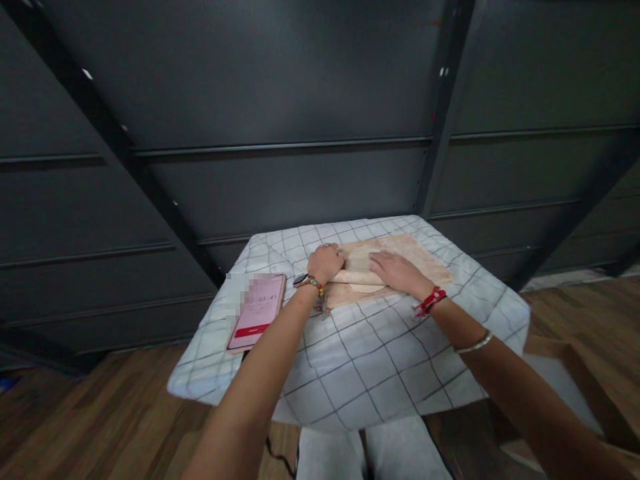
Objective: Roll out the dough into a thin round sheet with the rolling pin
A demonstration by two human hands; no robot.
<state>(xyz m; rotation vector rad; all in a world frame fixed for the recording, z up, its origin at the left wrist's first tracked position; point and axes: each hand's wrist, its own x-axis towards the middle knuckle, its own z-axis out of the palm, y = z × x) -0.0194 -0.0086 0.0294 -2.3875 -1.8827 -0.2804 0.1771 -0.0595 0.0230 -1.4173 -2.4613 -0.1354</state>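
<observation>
Cloth (prob.) (pixel 357 278) lies part-rolled on the tabletop (pixel 350 360), L hand (pixel 326 263) curled at one end, R hand (pixel 397 271) near the other, can't tell if gripping; looks like rolling, so next move prob. needs both pressing evenly.

"What's hidden?"
"Your left forearm (pixel 267 360) covers a corner of the phone (pixel 263 308); blur masks part of its screen (pixel 260 315). Your right forearm (pixel 515 390) hides part of the box (pixel 585 379)."
"And your right hand (pixel 396 270)?"
"Part of the mat (pixel 425 257)."
</observation>
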